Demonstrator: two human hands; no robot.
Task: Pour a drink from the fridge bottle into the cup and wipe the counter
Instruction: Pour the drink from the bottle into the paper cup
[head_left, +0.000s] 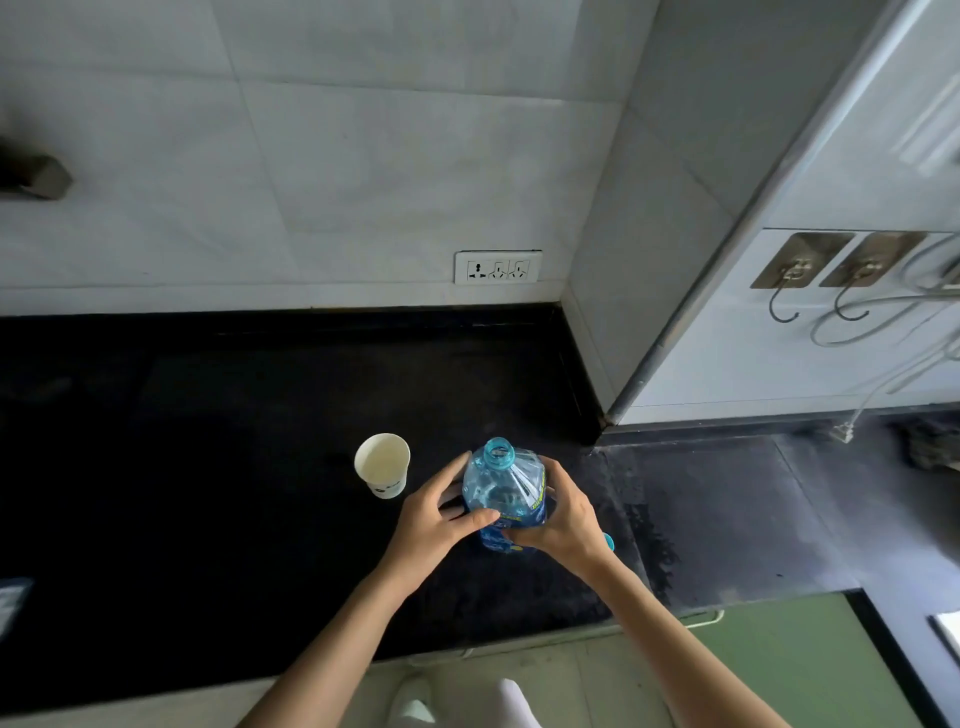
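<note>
A clear blue plastic water bottle (504, 493), uncapped, with a blue and yellow label, stands upright on the black bench (234, 441). Both hands clasp it: the left hand (441, 514) at 9 o'clock, the right hand (566, 514) at 3 o'clock, fingers curled round its body. A white paper cup (383, 464) stands at the bottle's 10 o'clock, near but apart.

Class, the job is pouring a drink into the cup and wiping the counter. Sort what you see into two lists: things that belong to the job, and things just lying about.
Belongs to the job:
- blue bottle, uncapped, held by left hand and right hand
- paper cup
- black counter
- blue cap, behind the right hand

Just there:
- wall socket
- wall hooks
</note>
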